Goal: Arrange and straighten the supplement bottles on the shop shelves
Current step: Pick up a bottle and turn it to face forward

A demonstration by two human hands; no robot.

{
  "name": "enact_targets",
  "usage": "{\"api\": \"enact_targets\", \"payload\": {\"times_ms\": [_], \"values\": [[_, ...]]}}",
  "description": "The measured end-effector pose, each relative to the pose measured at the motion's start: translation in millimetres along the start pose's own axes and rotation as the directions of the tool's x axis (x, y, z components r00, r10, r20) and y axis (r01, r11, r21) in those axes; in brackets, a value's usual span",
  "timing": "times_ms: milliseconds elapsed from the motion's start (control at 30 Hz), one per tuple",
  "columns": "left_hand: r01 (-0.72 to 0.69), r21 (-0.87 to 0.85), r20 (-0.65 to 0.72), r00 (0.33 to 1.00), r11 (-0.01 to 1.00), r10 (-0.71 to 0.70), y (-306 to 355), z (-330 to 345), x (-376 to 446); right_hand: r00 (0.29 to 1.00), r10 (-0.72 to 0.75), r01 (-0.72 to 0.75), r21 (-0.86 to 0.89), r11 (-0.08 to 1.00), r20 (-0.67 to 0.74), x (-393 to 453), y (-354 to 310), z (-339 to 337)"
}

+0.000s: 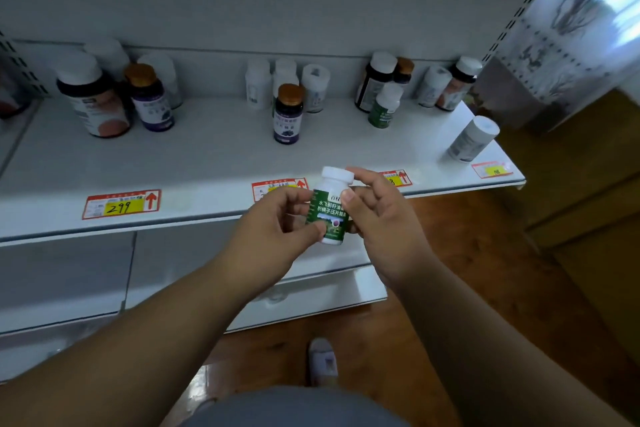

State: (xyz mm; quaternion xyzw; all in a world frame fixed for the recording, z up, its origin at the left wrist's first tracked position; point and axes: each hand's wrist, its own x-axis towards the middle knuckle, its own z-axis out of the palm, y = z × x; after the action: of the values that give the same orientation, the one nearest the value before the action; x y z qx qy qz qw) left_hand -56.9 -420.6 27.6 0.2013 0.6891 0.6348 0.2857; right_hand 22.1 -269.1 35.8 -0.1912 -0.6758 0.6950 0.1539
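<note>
Green-labelled, white-capped bottle [331, 208] is held upright in front of the white shelf [214, 156], near its front edge. The left hand [273, 225] pinches its lower side; the right hand [377, 215] grips its upper right side, fingers probably curled behind it.

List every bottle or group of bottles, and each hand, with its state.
Green bottle: upright, capped, held off the shelf by both hands.
Left hand: grips its lower part.
Right hand: pinches near its cap.
Purple bottle: upright, capped, alone in front.
White bottle: at right edge, capped.
Left group: upright, capped.
</note>
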Motion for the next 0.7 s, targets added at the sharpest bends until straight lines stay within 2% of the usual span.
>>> {"api": "enact_targets", "payload": {"times_ms": [100, 167, 367, 533, 700], "values": [[-0.05, 0.291, -0.048, 0.997, 0.956, 0.067, 5.2, 22.5, 27.3, 0.997, 0.0, 0.007, -0.103, 0.995, 0.076, 28.0, -6.4, -31.8], [-0.093, 0.392, -0.052, 0.991, 0.915, 0.123, 13.6, 36.7, 48.9, 0.993, -0.061, 0.08, -0.205, 0.976, 0.098, 50.6, -16.4, -51.4], [-0.147, 0.427, -0.132, 0.966, 0.892, 0.222, 24.9, 66.2, 106.9, 0.986, -0.098, 0.129, -0.246, 0.961, 0.136, 104.8, -32.7, -93.1], [-0.135, 0.543, -0.161, 0.952, 0.829, 0.26, 17.2, 78.7, 141.4, 0.978, -0.1, 0.17, -0.427, 0.888, 0.182, 137.6, -32.1, -113.0], [-0.086, 0.62, -0.184, 0.95, 0.78, 0.251, 1.9, 83.6, 170.1, 0.984, -0.044, 0.13, -0.516, 0.847, 0.175, 166.1, -18.5, -118.1]]}}
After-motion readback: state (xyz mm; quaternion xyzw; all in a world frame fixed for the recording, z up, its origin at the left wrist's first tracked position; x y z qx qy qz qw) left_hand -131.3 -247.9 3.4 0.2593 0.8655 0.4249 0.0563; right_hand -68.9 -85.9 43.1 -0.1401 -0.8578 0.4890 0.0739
